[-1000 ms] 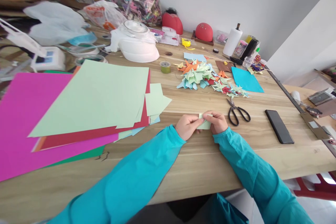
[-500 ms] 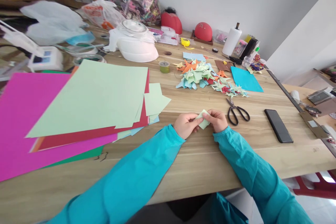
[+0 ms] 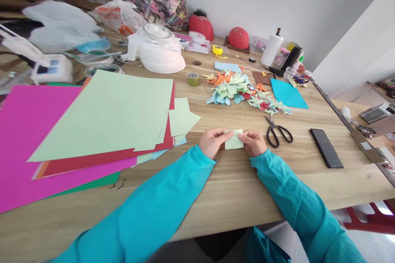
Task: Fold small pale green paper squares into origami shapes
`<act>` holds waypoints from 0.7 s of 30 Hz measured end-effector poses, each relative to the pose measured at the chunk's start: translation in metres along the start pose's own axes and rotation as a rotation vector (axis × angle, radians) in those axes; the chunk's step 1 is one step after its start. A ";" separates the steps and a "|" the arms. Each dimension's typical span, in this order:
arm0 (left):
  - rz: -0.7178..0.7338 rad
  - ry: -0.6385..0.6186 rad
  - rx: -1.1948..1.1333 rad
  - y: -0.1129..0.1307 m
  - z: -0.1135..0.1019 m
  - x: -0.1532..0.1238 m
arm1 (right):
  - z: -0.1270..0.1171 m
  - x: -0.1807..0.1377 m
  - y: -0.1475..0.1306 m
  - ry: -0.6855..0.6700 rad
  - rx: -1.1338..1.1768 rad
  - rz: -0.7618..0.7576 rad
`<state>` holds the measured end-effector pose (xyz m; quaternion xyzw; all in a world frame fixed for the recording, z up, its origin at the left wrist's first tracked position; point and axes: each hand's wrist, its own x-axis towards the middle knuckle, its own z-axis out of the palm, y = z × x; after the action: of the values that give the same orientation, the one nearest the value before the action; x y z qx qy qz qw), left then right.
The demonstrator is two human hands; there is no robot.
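Observation:
Between my hands is a small pale green piece of paper (image 3: 234,141), its long edges running roughly level. My left hand (image 3: 212,141) pinches its left side with the thumb on top. At the right side, my right hand (image 3: 254,143) grips the paper the same way. The fingers beneath the paper are mostly hidden. To the right of my right hand lie scissors (image 3: 279,132) with black handles. Beyond my hands is a pile of folded paper pieces (image 3: 233,87) in green, orange, blue and red.
Large coloured sheets (image 3: 105,115) with smaller green pieces (image 3: 183,121) lie on the left. A black phone (image 3: 326,148) rests on the right. Farther back are a tape roll (image 3: 193,78), a turquoise sheet (image 3: 289,93), a red pincushion (image 3: 238,38) and a white bottle (image 3: 272,48).
The green paper has turned from a diamond position to lying squarely between my hands, and more of it shows. My left hand has shifted slightly left.

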<state>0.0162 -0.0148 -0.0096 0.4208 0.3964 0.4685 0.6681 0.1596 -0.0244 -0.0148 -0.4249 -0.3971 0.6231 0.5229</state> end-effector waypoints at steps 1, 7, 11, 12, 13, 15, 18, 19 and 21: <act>0.019 0.017 0.020 0.001 -0.001 0.000 | 0.000 -0.001 0.000 -0.028 -0.058 -0.013; 0.173 0.012 0.369 0.014 0.000 -0.006 | 0.006 -0.007 -0.006 -0.176 -0.276 -0.044; 0.162 -0.018 0.403 0.014 0.001 -0.007 | 0.011 -0.009 -0.009 -0.214 -0.303 -0.088; 0.150 -0.017 0.388 0.013 0.001 -0.007 | 0.011 -0.009 -0.008 -0.212 -0.307 -0.084; 0.141 -0.013 0.371 0.012 0.000 -0.006 | 0.011 -0.009 -0.007 -0.208 -0.305 -0.079; 0.138 -0.005 0.350 0.010 0.000 -0.006 | 0.012 -0.010 -0.006 -0.207 -0.296 -0.075; 0.158 -0.002 0.353 0.009 0.000 -0.006 | 0.013 -0.011 -0.004 -0.197 -0.287 -0.068; 0.165 -0.002 0.359 0.009 0.000 -0.006 | 0.013 -0.012 -0.004 -0.193 -0.286 -0.067; 0.175 -0.003 0.361 0.009 0.000 -0.006 | 0.014 -0.012 -0.004 -0.188 -0.286 -0.070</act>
<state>0.0121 -0.0187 0.0001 0.5673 0.4349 0.4457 0.5389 0.1489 -0.0369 -0.0053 -0.4207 -0.5433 0.5787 0.4393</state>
